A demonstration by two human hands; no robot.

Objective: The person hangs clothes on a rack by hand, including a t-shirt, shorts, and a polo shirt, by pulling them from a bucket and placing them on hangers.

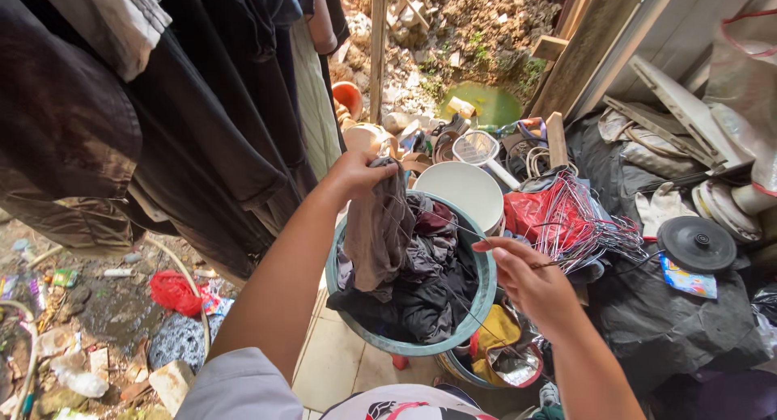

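While left hand (pixel 356 173) lifts grey garment (pixel 376 234), right hand (pixel 530 278) pinches wire hanger (pixel 453 294)

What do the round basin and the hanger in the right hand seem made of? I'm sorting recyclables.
Basin: probably plastic, matte teal, with a smooth moulded rim. Hanger in the right hand: likely thin metal wire, dark and slender; any coating is too fine to tell.

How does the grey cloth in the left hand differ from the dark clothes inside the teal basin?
The grey cloth is lifted and hangs down from the left hand, while the dark clothes lie heaped in the teal basin. The grey cloth is pale brownish grey; the dark clothes are mostly black. The grey cloth is one piece, stretched long; the dark clothes are several, crumpled together. Both look like laundry, and the cloth's lower end reaches the heap.
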